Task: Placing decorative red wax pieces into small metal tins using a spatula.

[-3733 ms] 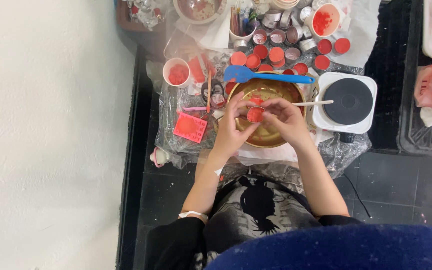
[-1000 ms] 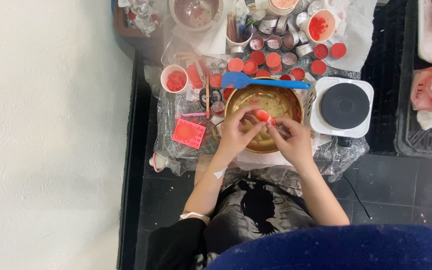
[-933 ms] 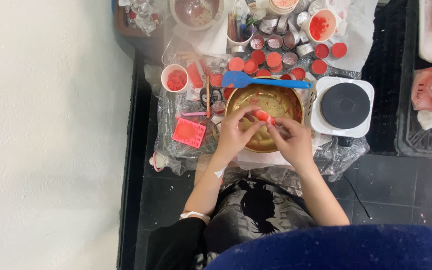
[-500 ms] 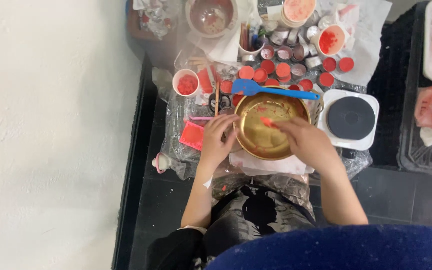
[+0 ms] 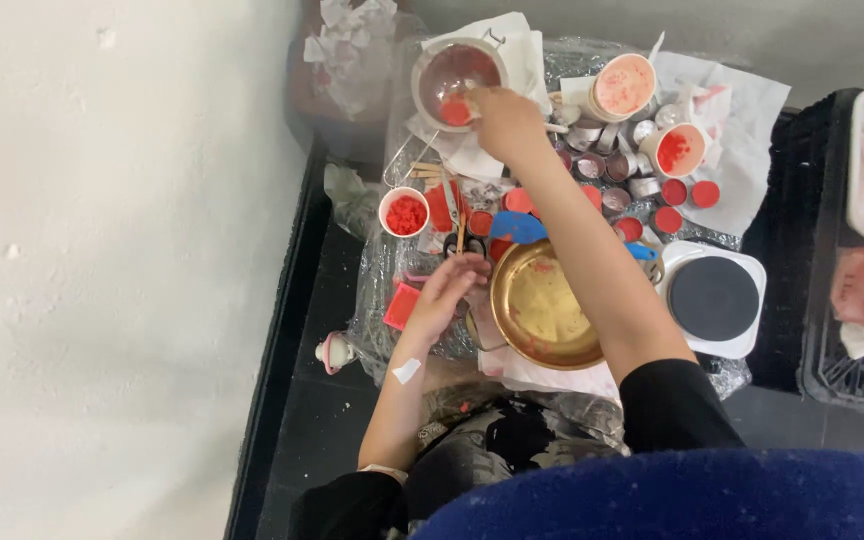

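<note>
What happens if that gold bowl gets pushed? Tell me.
The gold bowl looks like rigid metal, so likely stiff and slippery. Its rounded sides suggest it may rock or slide on the crinkled plastic sheet. The left hand beside its rim may steady it.

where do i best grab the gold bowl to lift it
Probably the near rim of the gold bowl, coming from the wearer's side. It sits upright and open, the left hand rests at its left edge, and the right forearm crosses its far side.

A shiny gold round metal bowl point(image 5: 544, 312) has a blue plastic spatula point(image 5: 518, 227) at twelve o'clock and a black round hotplate on a white base point(image 5: 714, 298) at three o'clock. A small white cup point(image 5: 404, 211) holds red bits. Sleeves are black.
</note>
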